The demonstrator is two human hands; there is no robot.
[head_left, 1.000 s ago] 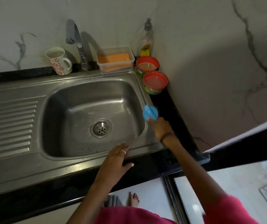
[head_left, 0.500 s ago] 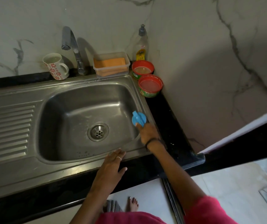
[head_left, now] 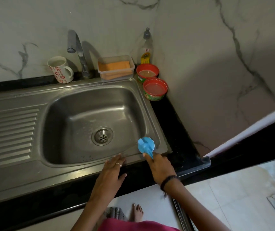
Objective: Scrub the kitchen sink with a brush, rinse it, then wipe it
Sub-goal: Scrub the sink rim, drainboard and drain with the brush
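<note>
A steel sink [head_left: 61, 97] with a round drain [head_left: 102, 135] and a ribbed drainboard [head_left: 8, 132] fills the middle of the view. My right hand [head_left: 160, 167] grips the handle of a blue round brush [head_left: 145, 144], whose head lies against the basin's front right corner by the rim. My left hand [head_left: 111, 172] rests flat on the sink's front rim, fingers straight. A tap [head_left: 78, 52] stands behind the basin, and no water runs from it.
Behind the sink stand a flowered mug [head_left: 60, 70], a clear box with orange cloths [head_left: 116, 68], a soap bottle [head_left: 145, 47] and two red-rimmed tubs [head_left: 155, 89]. A marble wall closes the right side. The black counter edge [head_left: 191, 157] ends at the right.
My right hand has carried the brush from the basin's right rim down toward the front right corner. My left hand has stayed on the front rim.
</note>
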